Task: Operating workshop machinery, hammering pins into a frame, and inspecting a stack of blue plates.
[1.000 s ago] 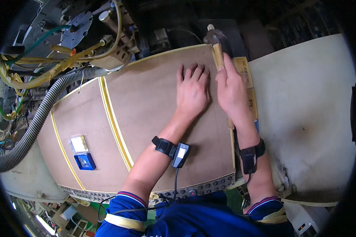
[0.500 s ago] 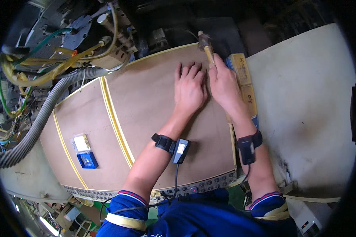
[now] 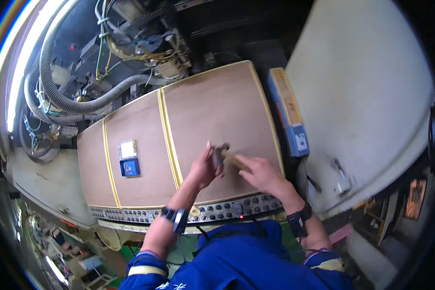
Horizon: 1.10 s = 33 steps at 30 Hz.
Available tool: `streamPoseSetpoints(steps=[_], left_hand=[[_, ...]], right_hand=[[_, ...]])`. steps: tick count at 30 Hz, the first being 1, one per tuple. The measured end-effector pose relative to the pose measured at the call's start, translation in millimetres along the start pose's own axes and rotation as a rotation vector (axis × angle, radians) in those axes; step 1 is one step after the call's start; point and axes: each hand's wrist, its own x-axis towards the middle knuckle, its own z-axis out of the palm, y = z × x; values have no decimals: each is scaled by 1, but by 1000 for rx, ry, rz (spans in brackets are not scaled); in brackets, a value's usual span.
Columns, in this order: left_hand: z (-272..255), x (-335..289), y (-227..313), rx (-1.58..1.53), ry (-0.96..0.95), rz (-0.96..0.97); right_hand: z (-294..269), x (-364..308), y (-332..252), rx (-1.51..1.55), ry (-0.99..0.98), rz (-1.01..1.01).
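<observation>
Over the near part of the brown-covered panel [image 3: 217, 106], I hold a hammer [image 3: 235, 161] with a wooden handle. My right hand [image 3: 266, 176] is closed round the handle, which slants up and left. The hammer's dark head, somewhat blurred, lies at the fingers of my left hand [image 3: 203, 169]. Those fingers curl about the head, with one fingertip sticking up beside it. Both wrists carry black strapped devices.
To the panel's right lies a long blue and wooden block [image 3: 290, 113], beside a pale machine cover [image 3: 357, 96]. An opened small blue box [image 3: 129, 167] rests on the panel's left. Behind are a grey ribbed hose [image 3: 101, 101] and cables; knobs [image 3: 217, 210] line the near edge.
Both hands have come back toward my body from the panel's far right corner, bringing the hammer. My left hand, which lay flat on the panel, is now lifted at the hammer's head. The view has shifted.
</observation>
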Motion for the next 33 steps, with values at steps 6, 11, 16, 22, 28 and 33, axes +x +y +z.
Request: streamPoseSetpoints(steps=[6,11,16,22,28,33], left_hand=[[13,-136,-59,-16,8,114],[48,-171,-65,-71,-362,319],[100,-169,-75,193,-525,394],[123,-171,-100,431,-205,463],[201,-180,-93,721,-582,497],[255,-176,-102,819,-774,675]], right_hand=[[-26,-67,-72,-181,-235,-243],[-75,-115,-114,-241,-43,-419],[-109,-152,-104,-269,184,-540],[-126,-160,-81,-145,137,-490],[-136,-228,-96,-115,445,-275],[-121,-279,-45,122,754,-111]])
